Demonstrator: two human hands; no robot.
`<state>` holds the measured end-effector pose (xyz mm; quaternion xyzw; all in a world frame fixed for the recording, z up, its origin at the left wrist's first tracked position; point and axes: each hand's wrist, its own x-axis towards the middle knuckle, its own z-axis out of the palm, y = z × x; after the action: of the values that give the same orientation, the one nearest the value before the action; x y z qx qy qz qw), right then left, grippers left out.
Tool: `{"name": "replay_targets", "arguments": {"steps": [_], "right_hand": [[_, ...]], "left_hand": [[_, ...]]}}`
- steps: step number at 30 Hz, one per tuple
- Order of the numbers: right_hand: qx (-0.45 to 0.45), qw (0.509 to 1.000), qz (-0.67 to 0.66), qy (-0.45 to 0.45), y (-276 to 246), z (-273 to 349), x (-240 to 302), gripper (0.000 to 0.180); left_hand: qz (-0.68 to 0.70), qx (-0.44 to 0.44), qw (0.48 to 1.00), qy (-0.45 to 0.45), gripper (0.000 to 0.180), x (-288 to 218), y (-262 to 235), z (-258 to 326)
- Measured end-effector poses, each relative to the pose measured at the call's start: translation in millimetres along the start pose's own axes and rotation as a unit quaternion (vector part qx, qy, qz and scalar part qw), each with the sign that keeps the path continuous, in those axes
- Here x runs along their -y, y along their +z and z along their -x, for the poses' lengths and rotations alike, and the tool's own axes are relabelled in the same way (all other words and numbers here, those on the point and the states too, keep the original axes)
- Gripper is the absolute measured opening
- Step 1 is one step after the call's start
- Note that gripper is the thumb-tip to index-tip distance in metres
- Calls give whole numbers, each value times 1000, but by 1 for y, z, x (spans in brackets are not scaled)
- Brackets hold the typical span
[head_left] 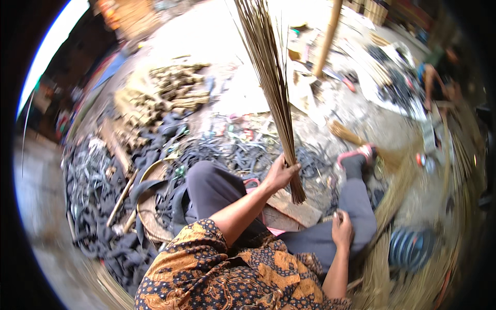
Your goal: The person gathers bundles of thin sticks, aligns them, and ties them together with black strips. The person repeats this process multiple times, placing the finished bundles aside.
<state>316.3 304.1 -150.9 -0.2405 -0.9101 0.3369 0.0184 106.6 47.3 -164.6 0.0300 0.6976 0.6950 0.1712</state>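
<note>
My left hand (281, 173) grips a tall bundle of thin brown sticks (271, 72) close to its lower, evenly cut end. The bundle stands nearly upright, leaning left at the top, and its upper tips run out of view. Over my right thigh, my right hand (342, 230) is curled closed, apart from the bundle; a small dark thing may be between thumb and finger, too small to name. Below the left hand, a wooden board (294, 206) lies between my legs. Loose long fibres or sticks (395, 191) spread beside my right leg.
Dark strips (113, 222) cover the ground at left, with a round basket-like tray (151, 214). Short bundles (165, 93) are heaped behind. A tied bundle (347, 133) lies near my right foot, a blue ribbed coil (411, 249) at right. Beyond are a pole (328, 39) and another person (436, 77).
</note>
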Motion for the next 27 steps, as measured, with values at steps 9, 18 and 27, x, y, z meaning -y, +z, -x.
{"name": "replay_targets", "arguments": {"steps": [9,18,27], "right_hand": [[44,997,3,64,1,-5,-7,33],[-181,965,-171,-86,-14,11,2,21],[-371,869,-108,309,-73,135,-116,42]], "left_hand": [[-1,-537,842,52,73,-239,-380,-57],[173,-185,966,-56,71,-138,-319,-137],[-163,59,963,-209,74,-35,-207,-219]]}}
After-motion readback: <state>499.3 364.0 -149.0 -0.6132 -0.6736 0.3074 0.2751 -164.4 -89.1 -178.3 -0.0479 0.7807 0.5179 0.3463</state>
